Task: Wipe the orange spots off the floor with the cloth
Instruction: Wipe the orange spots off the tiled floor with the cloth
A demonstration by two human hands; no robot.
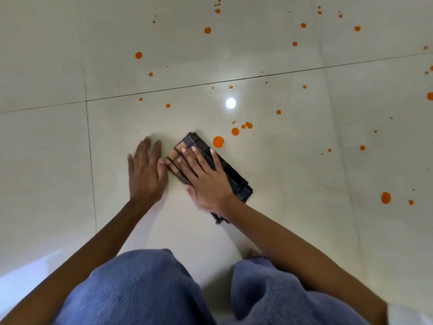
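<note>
A folded dark plaid cloth (234,174) with a tan patch lies flat on the glossy cream tile floor (293,184). My right hand (206,177) presses down on it with fingers spread, palm on the cloth. My left hand (146,170) rests flat on the bare tile just left of the cloth, its thumb touching the cloth's edge. A large orange spot (218,141) sits right beside the cloth's far corner. Several more orange spots (235,131) scatter across the tiles ahead and to the right, including a big one (386,197) at the right.
Dark grout lines (210,84) cross the floor ahead and run down the left side. A ceiling light reflects as a bright dot (230,103). My knees in blue jeans (145,289) fill the bottom, with toes (254,254) showing between them.
</note>
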